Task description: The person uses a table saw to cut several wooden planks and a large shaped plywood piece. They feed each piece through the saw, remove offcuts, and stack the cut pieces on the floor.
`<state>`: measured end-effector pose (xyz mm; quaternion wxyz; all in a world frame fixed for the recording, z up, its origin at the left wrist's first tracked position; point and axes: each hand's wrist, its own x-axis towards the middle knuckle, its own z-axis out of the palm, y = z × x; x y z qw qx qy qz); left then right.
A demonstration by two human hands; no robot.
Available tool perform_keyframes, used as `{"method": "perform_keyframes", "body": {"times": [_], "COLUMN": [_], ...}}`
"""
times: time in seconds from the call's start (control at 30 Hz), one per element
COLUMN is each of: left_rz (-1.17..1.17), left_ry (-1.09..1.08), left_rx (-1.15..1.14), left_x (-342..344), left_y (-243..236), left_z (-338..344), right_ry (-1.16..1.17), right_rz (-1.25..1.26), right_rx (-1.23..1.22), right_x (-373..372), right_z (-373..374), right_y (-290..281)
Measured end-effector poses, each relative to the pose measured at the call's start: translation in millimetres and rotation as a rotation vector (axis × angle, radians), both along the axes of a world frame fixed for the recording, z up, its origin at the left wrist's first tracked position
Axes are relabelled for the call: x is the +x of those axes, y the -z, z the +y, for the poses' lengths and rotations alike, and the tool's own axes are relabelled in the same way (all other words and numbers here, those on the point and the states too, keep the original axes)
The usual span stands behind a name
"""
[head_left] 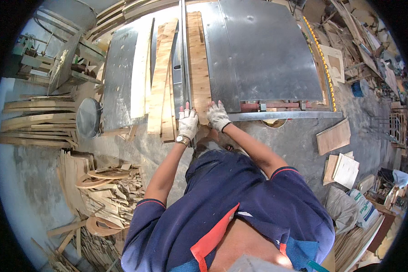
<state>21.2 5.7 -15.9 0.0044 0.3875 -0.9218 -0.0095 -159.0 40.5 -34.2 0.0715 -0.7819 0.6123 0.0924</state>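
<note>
A long plywood strip [197, 63] lies on the metal table, its length running away from me along a straight metal fence [182, 54]. My left hand [188, 123], in a pale work glove with bare fingertips, rests at the near end of the fence and the strip's left edge, fingers stretched forward. At the strip's near right edge lies my right hand [218, 117], gloved alike, its fingers extended and touching the wood. Neither hand wraps around anything. Left of the fence, more plywood strips [161, 77] lie overlapping, beside a pale board [142, 72].
The grey metal tabletop [272, 54] spreads to the right, with a metal rail [285, 115] along its front. A round stool [89, 118] stands left of the table. Wood offcuts [106, 195] pile at lower left; plywood pieces [333, 136] lie on the floor at right.
</note>
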Motion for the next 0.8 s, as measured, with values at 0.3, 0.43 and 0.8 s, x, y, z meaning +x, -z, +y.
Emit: {"method": "perform_keyframes", "body": {"times": [0.3, 0.43, 0.8], "left_rz": [-0.059, -0.048, -0.147], "left_ry": [0.013, 0.007, 0.041], "left_rx": [-0.123, -0.119, -0.056], "left_x": [-4.3, -5.8, -24.1], "left_y": [20.0, 25.5, 8.7], "left_z": [-18.8, -28.5, -75.9], "right_ry": [0.054, 0.254, 0.494], "right_rz": [-0.087, -0.177, -0.22], "right_rx": [0.114, 0.146, 0.076], "right_x": [-10.8, -49.4, -146.7], "right_z": [-13.1, -18.9, -0.1], "right_y": [-19.7, -28.6, -10.4]}}
